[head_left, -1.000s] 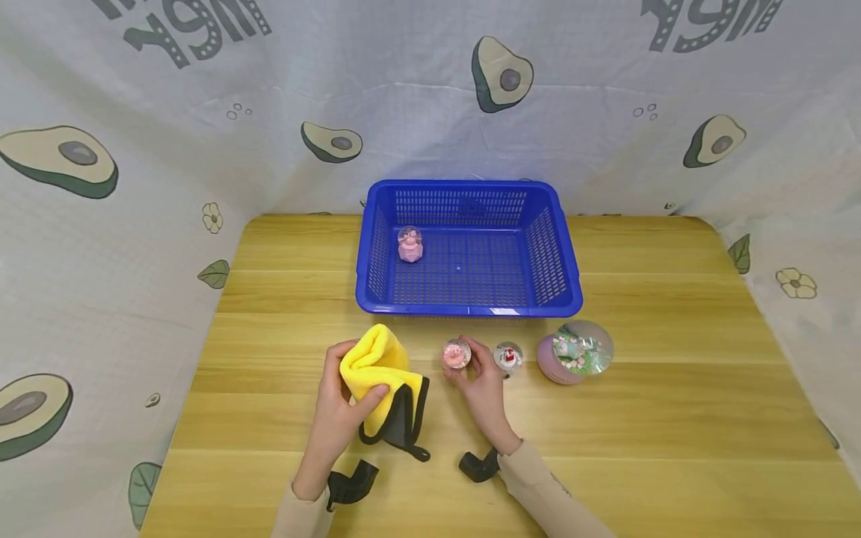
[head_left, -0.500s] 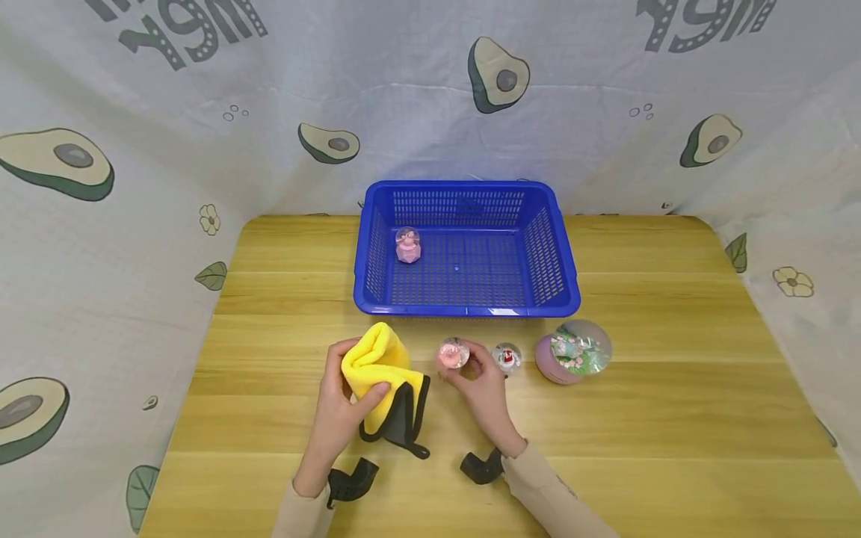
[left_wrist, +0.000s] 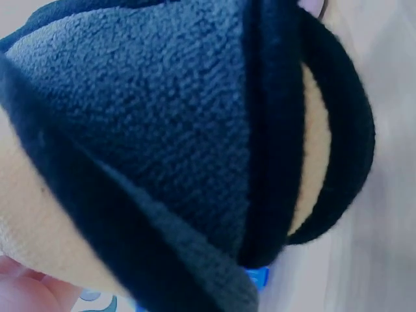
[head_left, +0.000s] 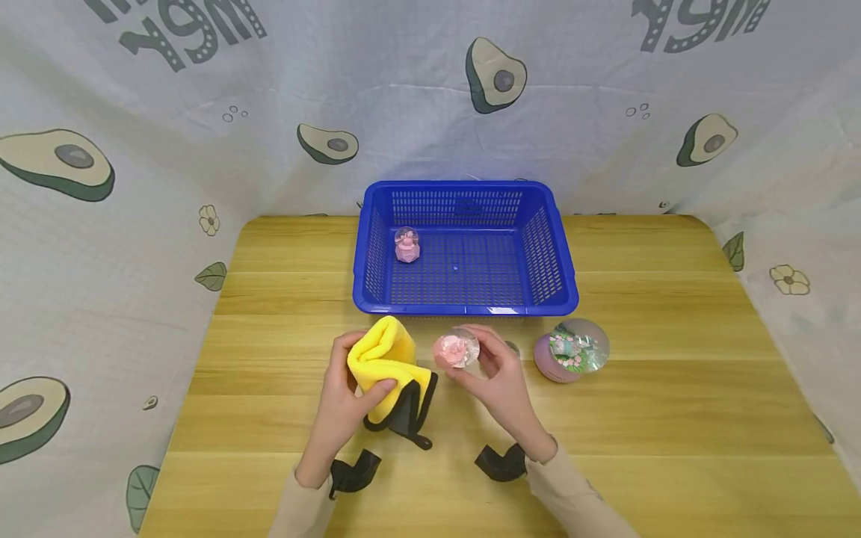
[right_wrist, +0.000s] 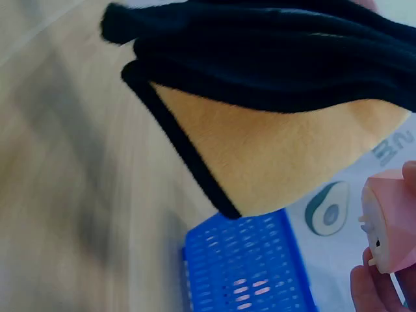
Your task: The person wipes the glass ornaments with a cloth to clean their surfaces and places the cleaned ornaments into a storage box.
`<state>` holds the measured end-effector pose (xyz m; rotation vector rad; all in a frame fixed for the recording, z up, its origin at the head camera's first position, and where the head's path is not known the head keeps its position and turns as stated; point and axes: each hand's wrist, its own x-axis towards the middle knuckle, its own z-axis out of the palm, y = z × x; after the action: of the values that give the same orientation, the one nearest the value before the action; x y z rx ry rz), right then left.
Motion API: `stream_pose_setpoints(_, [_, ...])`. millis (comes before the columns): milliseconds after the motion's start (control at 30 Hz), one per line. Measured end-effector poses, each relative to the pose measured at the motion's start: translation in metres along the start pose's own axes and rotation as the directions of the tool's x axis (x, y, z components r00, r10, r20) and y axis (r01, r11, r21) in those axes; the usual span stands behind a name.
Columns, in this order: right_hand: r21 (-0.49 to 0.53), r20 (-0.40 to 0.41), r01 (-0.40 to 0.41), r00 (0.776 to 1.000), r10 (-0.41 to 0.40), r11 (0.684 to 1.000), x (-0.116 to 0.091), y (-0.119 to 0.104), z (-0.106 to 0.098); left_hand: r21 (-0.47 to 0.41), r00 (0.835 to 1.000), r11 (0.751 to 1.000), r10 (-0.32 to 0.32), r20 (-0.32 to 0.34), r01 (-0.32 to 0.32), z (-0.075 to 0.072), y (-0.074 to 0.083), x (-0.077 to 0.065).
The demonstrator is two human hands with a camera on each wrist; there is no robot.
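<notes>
Left hand (head_left: 341, 406) grips yellow cloth (head_left: 385, 362) | right hand (head_left: 506, 387) pinches pink globe (head_left: 454, 350) near it | blue basket (head_left: 430, 308) holds second globe (head_left: 406, 246)

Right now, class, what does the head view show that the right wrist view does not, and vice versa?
Head only: the large, clear, round snow globe on a lilac base, and the clear dome of the small pink-based globe in the right hand.

Right wrist only: that globe's pale, round underside.

Both: the yellow cloth with black edging, the blue perforated plastic basket, the white avocado-print curtain and the right hand.
</notes>
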<state>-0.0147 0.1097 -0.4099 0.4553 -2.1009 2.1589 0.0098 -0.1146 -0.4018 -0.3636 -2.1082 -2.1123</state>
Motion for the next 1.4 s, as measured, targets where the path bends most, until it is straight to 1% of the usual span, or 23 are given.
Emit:
stream_pose_setpoints(133, [0.008,0.023,0.052,0.998,-0.053,0.999,0.001,-0.006,-0.003,-0.002,1.0,1.0,0.005,0.017,-0.005,0.003,0.003,0.004])
stream_pose_setpoints(233, [0.019,0.046,0.081,0.996,-0.082,0.997,0.002,-0.009,-0.004,-0.007,0.999,1.0,0.028,0.042,-0.028,0.006,0.004,0.008])
stream_pose_setpoints(367, [-0.001,0.093,0.1,0.991,-0.1,0.995,0.003,-0.013,-0.007,-0.006,0.995,0.998,0.056,0.084,-0.056,0.009,0.005,0.011])
stream_pose_setpoints(467, [-0.029,0.131,0.107,0.986,-0.102,0.994,0.004,-0.016,-0.009,-0.002,0.992,0.998,0.059,0.108,-0.059,0.01,0.005,0.013])
stream_pose_setpoints(533, [-0.036,0.148,0.124,0.982,-0.117,0.992,0.005,-0.018,-0.009,-0.003,0.991,0.998,0.06,0.119,-0.06,0.011,0.005,0.013])
stream_pose_setpoints(700, [-0.049,0.167,0.224,0.963,-0.214,0.973,0.006,-0.02,-0.007,-0.044,0.989,0.997,0.07,0.13,-0.064,0.013,0.004,0.015])
stream_pose_setpoints(767, [-0.049,0.168,0.262,0.953,-0.25,0.964,0.007,-0.021,-0.007,-0.067,0.989,0.996,0.063,0.137,-0.054,0.015,0.003,0.016])
stream_pose_setpoints(867, [-0.02,0.171,0.313,0.937,-0.305,0.95,0.009,-0.022,-0.006,-0.098,0.988,0.995,0.039,0.149,-0.025,0.017,0.002,0.016])
stream_pose_setpoints(933, [-0.001,0.177,0.359,0.919,-0.353,0.933,0.01,-0.021,-0.006,-0.121,0.987,0.993,0.014,0.159,0.005,0.019,0.001,0.015])
stream_pose_setpoints(967, [-0.019,0.18,0.394,0.905,-0.385,0.919,0.011,-0.021,-0.006,-0.138,0.986,0.99,0.002,0.166,0.021,0.02,0.002,0.015])
stream_pose_setpoints(1067, [-0.116,0.197,0.504,0.856,-0.478,0.856,0.014,-0.021,-0.005,-0.165,0.985,0.985,-0.018,0.169,0.046,0.024,0.003,0.014])
stream_pose_setpoints(1133, [-0.182,0.21,0.553,0.83,-0.517,0.813,0.015,-0.02,-0.005,-0.157,0.986,0.987,-0.002,0.166,0.028,0.026,0.005,0.014])
stream_pose_setpoints(1167, [-0.211,0.213,0.563,0.825,-0.524,0.799,0.015,-0.02,-0.006,-0.137,0.987,0.991,0.018,0.159,0.005,0.027,0.005,0.014])
stream_pose_setpoints(1200, [-0.218,0.214,0.56,0.826,-0.521,0.799,0.015,-0.02,-0.006,-0.11,0.988,0.994,0.043,0.151,-0.027,0.028,0.006,0.014])
stream_pose_setpoints(1267, [-0.19,0.206,0.51,0.856,-0.473,0.839,0.013,-0.02,-0.008,-0.045,0.984,0.994,0.107,0.142,-0.102,0.03,0.008,0.015])
stream_pose_setpoints(1300, [-0.172,0.197,0.474,0.876,-0.441,0.864,0.011,-0.02,-0.008,-0.005,0.979,0.989,0.146,0.14,-0.146,0.031,0.009,0.016])
stream_pose_setpoints(1333, [-0.151,0.184,0.424,0.9,-0.396,0.893,0.009,-0.02,-0.009,0.033,0.973,0.981,0.183,0.141,-0.19,0.032,0.01,0.016])
stream_pose_setpoints(1367, [-0.124,0.165,0.366,0.924,-0.345,0.922,0.007,-0.021,-0.009,0.066,0.966,0.972,0.216,0.144,-0.227,0.033,0.011,0.017])
stream_pose_setpoints(1400, [-0.09,0.142,0.296,0.949,-0.282,0.951,0.005,-0.023,-0.009,0.093,0.955,0.958,0.255,0.151,-0.271,0.033,0.011,0.017])
